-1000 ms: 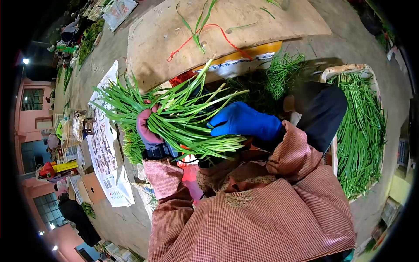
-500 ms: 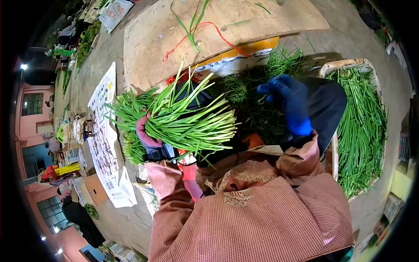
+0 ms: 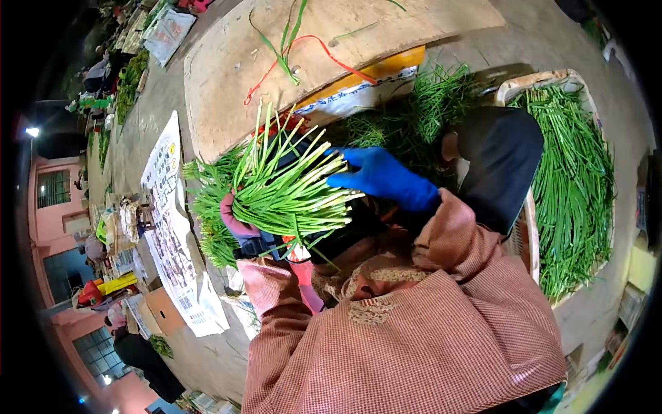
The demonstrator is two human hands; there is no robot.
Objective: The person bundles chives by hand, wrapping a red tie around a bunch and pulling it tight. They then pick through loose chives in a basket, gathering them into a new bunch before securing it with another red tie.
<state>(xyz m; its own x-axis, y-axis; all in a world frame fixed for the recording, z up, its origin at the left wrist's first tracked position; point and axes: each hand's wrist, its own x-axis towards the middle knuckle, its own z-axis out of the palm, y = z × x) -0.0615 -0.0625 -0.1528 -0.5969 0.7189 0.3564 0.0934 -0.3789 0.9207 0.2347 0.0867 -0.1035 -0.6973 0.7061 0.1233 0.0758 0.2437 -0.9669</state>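
Observation:
A thick bunch of green chives (image 3: 289,196) is in my left hand (image 3: 238,217), which wears a dull pink glove and is wrapped round the leafy part. The pale cut ends fan out to the right. At those ends is my right hand (image 3: 379,176) in a blue glove, its fingers parted and touching the stalk tips. More chives (image 3: 210,228) lie behind and below my left hand. Loose green trimmings (image 3: 441,96) are heaped past my right hand, near my dark-clothed knee (image 3: 507,152).
A wooden board (image 3: 227,76) with a red string (image 3: 327,52) and loose leaves lies ahead. On the right stands a white crate (image 3: 510,86) full of chives. A printed sheet (image 3: 169,234) lies on the ground at left; a person in dark clothes (image 3: 145,362) is farther off.
My right hand has moved left and down from above the trimmings to the stalk ends, and its fingers have parted. My left hand keeps hold of the chives, now tilted slightly more upward.

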